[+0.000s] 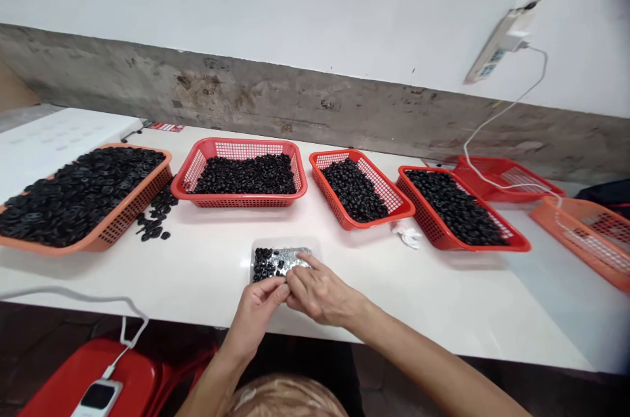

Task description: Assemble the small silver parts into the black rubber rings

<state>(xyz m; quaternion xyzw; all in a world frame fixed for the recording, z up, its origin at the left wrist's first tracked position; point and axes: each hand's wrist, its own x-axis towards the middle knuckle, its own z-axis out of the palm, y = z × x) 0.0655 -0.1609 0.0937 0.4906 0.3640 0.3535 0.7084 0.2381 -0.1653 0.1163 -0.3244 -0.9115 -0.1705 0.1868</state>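
On my feed, the left hand (256, 316) and right hand (319, 292) meet at the near edge of a small clear tray (285, 241) on the white surface (147, 279). Their fingers (295, 285) curl close together, but I cannot tell whether they grasp anything. Black rings (266, 264) and a foil sheet (295, 258) lie in the tray, with red baskets (236, 142) of similar pieces beyond.
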